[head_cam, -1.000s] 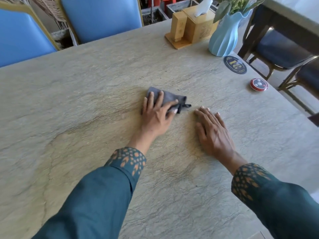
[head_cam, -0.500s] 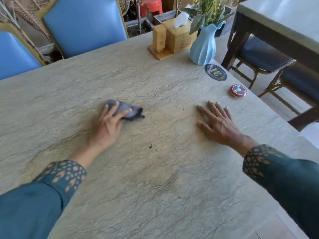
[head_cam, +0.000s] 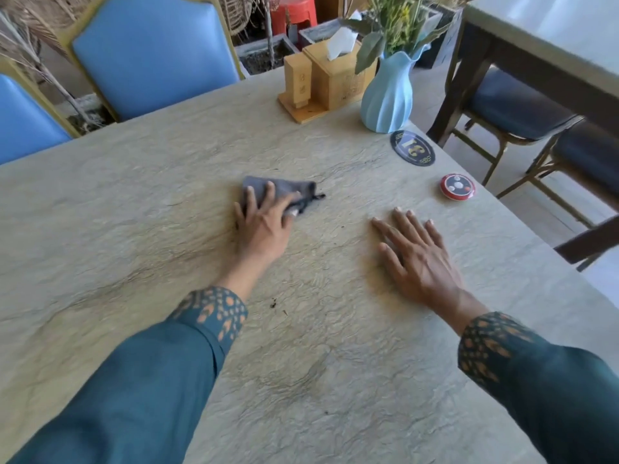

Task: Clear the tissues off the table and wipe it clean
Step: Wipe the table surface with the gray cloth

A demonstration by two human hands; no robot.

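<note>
A folded grey cloth (head_cam: 291, 189) lies on the beige stone-patterned table (head_cam: 134, 202) near its middle. My left hand (head_cam: 263, 226) presses flat on the cloth with straight, spread fingers and covers its near part. My right hand (head_cam: 418, 256) rests palm down on the bare table to the right, fingers spread, holding nothing. A few dark crumbs (head_cam: 274, 304) sit on the table just in front of my left wrist. No loose tissues show on the table.
At the far edge stand a wooden tissue box (head_cam: 335, 78), a light blue vase (head_cam: 388, 95) with greenery, a dark round number disc (head_cam: 412, 148) and a red call button (head_cam: 457, 186). Blue chairs (head_cam: 150, 51) line the far side. Another table and chairs stand at the right.
My left hand slid the cloth left across the table, then back to the right toward the middle. My right hand stayed flat in place.
</note>
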